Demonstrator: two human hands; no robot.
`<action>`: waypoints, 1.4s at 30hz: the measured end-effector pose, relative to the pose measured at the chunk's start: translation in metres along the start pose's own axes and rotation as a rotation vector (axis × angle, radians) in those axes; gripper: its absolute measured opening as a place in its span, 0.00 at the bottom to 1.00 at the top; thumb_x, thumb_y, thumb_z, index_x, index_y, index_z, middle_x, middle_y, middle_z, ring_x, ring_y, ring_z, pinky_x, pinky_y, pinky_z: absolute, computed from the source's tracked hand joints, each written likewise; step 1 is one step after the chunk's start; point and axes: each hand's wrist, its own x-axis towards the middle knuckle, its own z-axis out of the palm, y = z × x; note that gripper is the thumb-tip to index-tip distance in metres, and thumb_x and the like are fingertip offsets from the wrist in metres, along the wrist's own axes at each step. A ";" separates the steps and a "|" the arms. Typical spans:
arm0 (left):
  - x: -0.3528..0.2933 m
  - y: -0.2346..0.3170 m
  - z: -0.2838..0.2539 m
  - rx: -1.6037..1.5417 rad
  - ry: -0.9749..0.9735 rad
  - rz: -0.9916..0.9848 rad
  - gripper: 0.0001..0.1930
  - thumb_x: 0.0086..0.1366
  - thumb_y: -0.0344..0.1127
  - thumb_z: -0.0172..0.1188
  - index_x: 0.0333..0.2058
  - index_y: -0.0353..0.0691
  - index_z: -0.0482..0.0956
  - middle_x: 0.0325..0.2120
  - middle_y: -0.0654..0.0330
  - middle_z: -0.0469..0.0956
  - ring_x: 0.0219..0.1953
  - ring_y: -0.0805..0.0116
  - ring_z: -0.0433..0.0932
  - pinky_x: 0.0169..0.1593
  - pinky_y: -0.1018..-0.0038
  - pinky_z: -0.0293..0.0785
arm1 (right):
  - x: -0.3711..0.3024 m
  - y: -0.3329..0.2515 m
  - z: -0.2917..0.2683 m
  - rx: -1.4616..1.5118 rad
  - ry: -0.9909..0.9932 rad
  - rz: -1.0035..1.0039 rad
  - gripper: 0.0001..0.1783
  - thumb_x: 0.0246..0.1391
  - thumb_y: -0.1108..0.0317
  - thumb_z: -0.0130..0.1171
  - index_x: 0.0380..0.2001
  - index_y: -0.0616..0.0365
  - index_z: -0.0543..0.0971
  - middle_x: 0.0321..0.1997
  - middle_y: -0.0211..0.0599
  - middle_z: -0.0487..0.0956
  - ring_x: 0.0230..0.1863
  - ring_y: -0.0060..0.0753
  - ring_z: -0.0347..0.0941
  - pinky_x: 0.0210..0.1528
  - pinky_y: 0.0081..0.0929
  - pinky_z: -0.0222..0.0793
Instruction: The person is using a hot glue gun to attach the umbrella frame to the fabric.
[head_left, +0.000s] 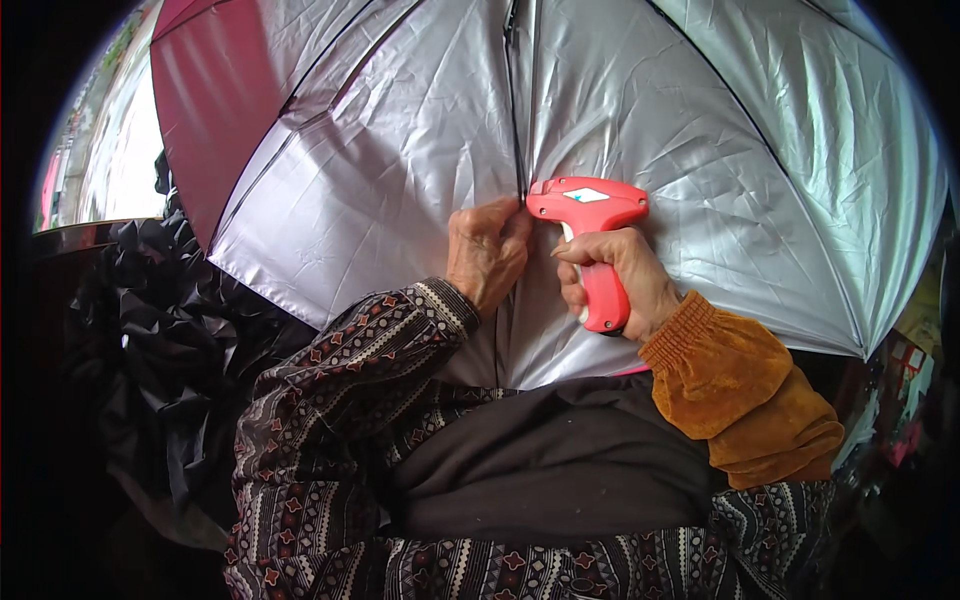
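Observation:
An opened umbrella [640,110] with a silvery inner side spreads before me, its thin dark ribs fanning outward. My right hand [635,275] is wrapped round the handle of a red tagging gun [595,200]. The gun's front end points left and meets the umbrella at a dark rib [515,100] near the middle. Just left of that tip, my left hand [487,250] has its fingers closed in a pinch at the rib and cloth. Exactly what lies between those fingertips is hidden.
Crumpled black fabric [165,330] is heaped at the left. A dark red panel [215,110] of the umbrella shows at upper left. Dark cloth [560,460] covers my lap, and blurred small items [910,370] lie at the far right.

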 end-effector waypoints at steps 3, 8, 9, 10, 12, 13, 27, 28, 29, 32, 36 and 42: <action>0.003 -0.012 -0.003 0.173 -0.044 0.231 0.06 0.54 0.27 0.51 0.22 0.30 0.73 0.14 0.46 0.72 0.18 0.59 0.75 0.24 0.65 0.67 | 0.003 0.006 -0.003 0.004 -0.044 0.004 0.10 0.47 0.68 0.55 0.31 0.63 0.69 0.20 0.33 0.69 0.16 0.27 0.67 0.19 0.24 0.66; 0.027 -0.002 -0.023 0.080 -0.281 0.120 0.08 0.52 0.26 0.49 0.19 0.31 0.75 0.13 0.50 0.73 0.16 0.62 0.75 0.21 0.69 0.69 | -0.032 0.002 0.007 0.101 0.092 -0.051 0.12 0.47 0.69 0.54 0.34 0.64 0.70 0.26 0.41 0.74 0.26 0.38 0.75 0.32 0.38 0.74; 0.036 0.005 -0.032 0.059 -0.343 0.074 0.08 0.54 0.26 0.49 0.20 0.31 0.75 0.12 0.54 0.73 0.15 0.67 0.74 0.19 0.73 0.68 | -0.037 0.004 -0.004 0.088 0.038 -0.059 0.13 0.47 0.70 0.54 0.36 0.65 0.70 0.29 0.44 0.75 0.30 0.44 0.76 0.37 0.45 0.74; 0.044 0.011 -0.040 0.030 -0.413 0.021 0.09 0.56 0.26 0.49 0.20 0.31 0.74 0.12 0.58 0.73 0.14 0.72 0.73 0.17 0.76 0.68 | -0.056 -0.004 0.006 0.094 0.090 -0.059 0.12 0.46 0.71 0.53 0.33 0.69 0.70 0.26 0.47 0.75 0.27 0.43 0.76 0.32 0.42 0.75; 0.084 0.023 -0.041 0.020 -0.231 0.051 0.10 0.58 0.29 0.49 0.23 0.31 0.77 0.12 0.58 0.73 0.14 0.71 0.74 0.17 0.76 0.68 | -0.078 -0.019 0.016 0.087 0.139 -0.093 0.13 0.46 0.72 0.54 0.35 0.69 0.69 0.27 0.47 0.75 0.27 0.43 0.76 0.30 0.42 0.76; 0.106 0.016 -0.036 0.041 -0.037 0.184 0.10 0.58 0.31 0.50 0.24 0.31 0.77 0.12 0.58 0.74 0.14 0.72 0.74 0.17 0.75 0.68 | -0.085 -0.029 0.022 0.058 0.108 -0.129 0.14 0.46 0.72 0.55 0.36 0.68 0.69 0.27 0.47 0.74 0.27 0.43 0.76 0.29 0.42 0.76; 0.143 0.016 -0.009 -0.266 0.198 0.096 0.14 0.56 0.36 0.50 0.19 0.29 0.73 0.11 0.56 0.72 0.16 0.69 0.72 0.24 0.71 0.68 | 0.063 -0.103 0.024 -0.094 0.026 -0.666 0.11 0.44 0.69 0.56 0.30 0.67 0.73 0.24 0.42 0.76 0.24 0.36 0.76 0.29 0.32 0.75; 0.142 0.017 -0.012 -0.237 0.217 0.090 0.14 0.56 0.36 0.50 0.20 0.29 0.74 0.11 0.56 0.72 0.16 0.70 0.72 0.25 0.71 0.68 | 0.064 -0.101 0.028 -0.090 0.028 -0.658 0.11 0.44 0.68 0.56 0.29 0.67 0.73 0.24 0.41 0.76 0.24 0.36 0.76 0.29 0.31 0.74; 0.141 0.017 -0.013 -0.208 0.235 0.084 0.14 0.56 0.36 0.51 0.21 0.29 0.75 0.12 0.56 0.72 0.17 0.70 0.72 0.25 0.72 0.68 | 0.065 -0.100 0.031 -0.085 0.031 -0.649 0.11 0.44 0.68 0.56 0.28 0.67 0.74 0.23 0.41 0.76 0.24 0.36 0.75 0.28 0.31 0.74; 0.143 0.024 -0.005 -0.299 0.321 0.100 0.14 0.56 0.37 0.51 0.24 0.29 0.76 0.13 0.56 0.73 0.18 0.70 0.72 0.26 0.72 0.67 | 0.062 -0.101 0.025 -0.076 0.028 -0.630 0.11 0.44 0.67 0.56 0.27 0.66 0.74 0.23 0.41 0.76 0.23 0.36 0.75 0.29 0.32 0.74; 0.143 0.024 -0.008 -0.202 0.296 0.120 0.13 0.56 0.37 0.52 0.26 0.29 0.77 0.14 0.58 0.73 0.19 0.72 0.71 0.26 0.73 0.67 | 0.063 -0.104 0.021 0.024 -0.035 -0.488 0.12 0.43 0.69 0.56 0.31 0.66 0.73 0.26 0.43 0.76 0.25 0.39 0.76 0.31 0.36 0.75; 0.143 0.020 -0.003 -0.294 0.217 0.099 0.12 0.56 0.35 0.53 0.25 0.30 0.77 0.13 0.61 0.71 0.19 0.77 0.69 0.25 0.76 0.65 | 0.070 -0.111 -0.001 0.159 -0.254 -0.311 0.14 0.44 0.69 0.54 0.35 0.64 0.70 0.29 0.44 0.76 0.29 0.41 0.75 0.36 0.42 0.74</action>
